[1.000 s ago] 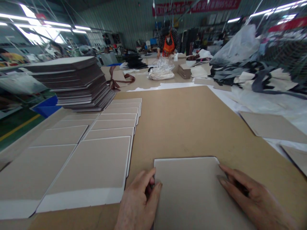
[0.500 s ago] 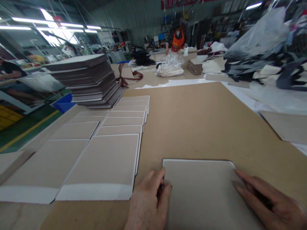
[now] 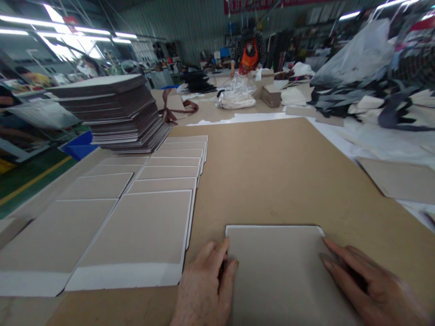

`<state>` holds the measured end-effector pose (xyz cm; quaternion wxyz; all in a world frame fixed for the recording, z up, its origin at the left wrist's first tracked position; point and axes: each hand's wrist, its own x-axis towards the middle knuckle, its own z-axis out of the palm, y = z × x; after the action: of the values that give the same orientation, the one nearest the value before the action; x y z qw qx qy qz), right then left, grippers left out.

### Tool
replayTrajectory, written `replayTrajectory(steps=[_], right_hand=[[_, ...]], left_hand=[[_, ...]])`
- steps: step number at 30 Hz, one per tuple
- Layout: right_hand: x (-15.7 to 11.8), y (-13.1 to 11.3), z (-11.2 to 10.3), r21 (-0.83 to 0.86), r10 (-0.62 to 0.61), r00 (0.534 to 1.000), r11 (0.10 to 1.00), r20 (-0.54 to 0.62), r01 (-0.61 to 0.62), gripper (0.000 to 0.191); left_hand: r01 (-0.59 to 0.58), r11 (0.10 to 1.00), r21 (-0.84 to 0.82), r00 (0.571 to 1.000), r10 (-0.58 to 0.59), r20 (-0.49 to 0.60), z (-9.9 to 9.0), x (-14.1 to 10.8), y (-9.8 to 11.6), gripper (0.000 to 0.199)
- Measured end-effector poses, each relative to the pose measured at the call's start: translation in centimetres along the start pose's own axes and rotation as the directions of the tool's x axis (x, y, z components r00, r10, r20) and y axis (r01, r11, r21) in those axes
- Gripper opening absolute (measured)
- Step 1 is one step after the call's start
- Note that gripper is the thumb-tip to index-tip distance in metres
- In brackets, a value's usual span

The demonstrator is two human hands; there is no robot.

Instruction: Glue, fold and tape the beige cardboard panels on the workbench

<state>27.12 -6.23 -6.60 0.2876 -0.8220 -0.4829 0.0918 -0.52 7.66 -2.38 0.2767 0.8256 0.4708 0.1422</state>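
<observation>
A beige panel with a thin white edge (image 3: pixel 278 271) lies flat on the brown work surface (image 3: pixel 258 176) at the bottom centre. My left hand (image 3: pixel 209 280) grips its left edge, thumb on top and fingers at the side. On the right edge, near the rounded far corner, my right hand (image 3: pixel 367 280) has its thumb and fingers closed on the panel. To the left, overlapping beige panels (image 3: pixel 136 231) with white borders lie in two rows running away from me.
A tall stack of dark-edged panels (image 3: pixel 125 113) stands at the back left. Another flat panel (image 3: pixel 401 179) lies at the right. Plastic bags (image 3: pixel 238 93) and dark scraps (image 3: pixel 343 97) sit farther back, where a person in an orange apron (image 3: pixel 249 59) stands.
The view has shifted slightly, so most things appear a little farther left. Both hands keep their places at the panel's edges.
</observation>
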Motion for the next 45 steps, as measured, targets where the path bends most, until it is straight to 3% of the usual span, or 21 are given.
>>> replayTrajectory(steps=[17, 25, 38, 45], right_hand=[[0.0, -1.0, -0.1, -0.082, -0.063, 0.998, 0.995, 0.016, 0.064, 0.049], [0.1, -1.7, 0.0, -0.122, -0.069, 0.996, 0.990, 0.048, 0.074, 0.047], [0.4, -1.6, -0.4, -0.081, -0.078, 0.993, 0.993, 0.087, 0.085, 0.043], [0.2, -1.4, 0.0, -0.174, -0.124, 0.989, 0.975, 0.080, 0.136, 0.043]], left_hand=[[-0.156, 0.950, 0.270, 0.983, 0.175, -0.048, 0.9, 0.0, -1.2, 0.037], [-0.269, 0.898, 0.348, 0.946, 0.314, -0.079, 1.1, 0.3, -2.3, 0.034], [-0.231, 0.913, 0.335, 0.961, 0.269, -0.070, 1.2, 0.4, -2.4, 0.034], [-0.173, 0.938, 0.299, 0.980, 0.194, -0.042, 1.0, 0.3, -1.5, 0.036]])
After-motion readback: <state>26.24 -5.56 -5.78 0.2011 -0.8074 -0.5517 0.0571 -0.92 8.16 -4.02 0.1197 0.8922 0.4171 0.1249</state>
